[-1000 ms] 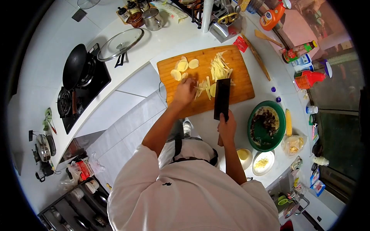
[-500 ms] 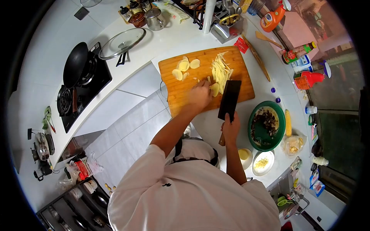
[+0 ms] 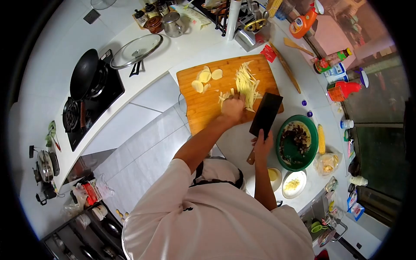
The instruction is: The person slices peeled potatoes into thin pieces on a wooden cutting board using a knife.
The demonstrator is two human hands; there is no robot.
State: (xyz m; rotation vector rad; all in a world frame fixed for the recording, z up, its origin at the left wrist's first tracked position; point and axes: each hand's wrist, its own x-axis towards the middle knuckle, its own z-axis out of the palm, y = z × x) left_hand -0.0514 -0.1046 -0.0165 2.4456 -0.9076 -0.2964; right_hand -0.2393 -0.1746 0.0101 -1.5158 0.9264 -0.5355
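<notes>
A wooden cutting board (image 3: 199, 102) lies on the white counter. On its right part is a pile of thin pale-yellow strips (image 3: 247, 84), and round slices (image 3: 205, 76) lie at its upper left. My left hand (image 3: 234, 108) is on the board at the lower left of the pile, with fingers curled; what they hold, if anything, is hidden. My right hand (image 3: 262, 145) grips a cleaver (image 3: 267, 113), whose dark blade is over the board's lower right corner, a little apart from the strips.
Right of the board stand a green bowl (image 3: 285, 162) with dark food, a corn cob (image 3: 321, 139) and a small plate (image 3: 302, 193) of chopped bits. A rolling pin (image 3: 284, 67) lies above. A wok (image 3: 83, 74) and a glass lid (image 3: 136, 51) are at the left.
My left hand has moved right across the board to the strip pile. The cleaver has moved right, away from the strips, and tilted. The slice beside the pile is now hidden or moved.
</notes>
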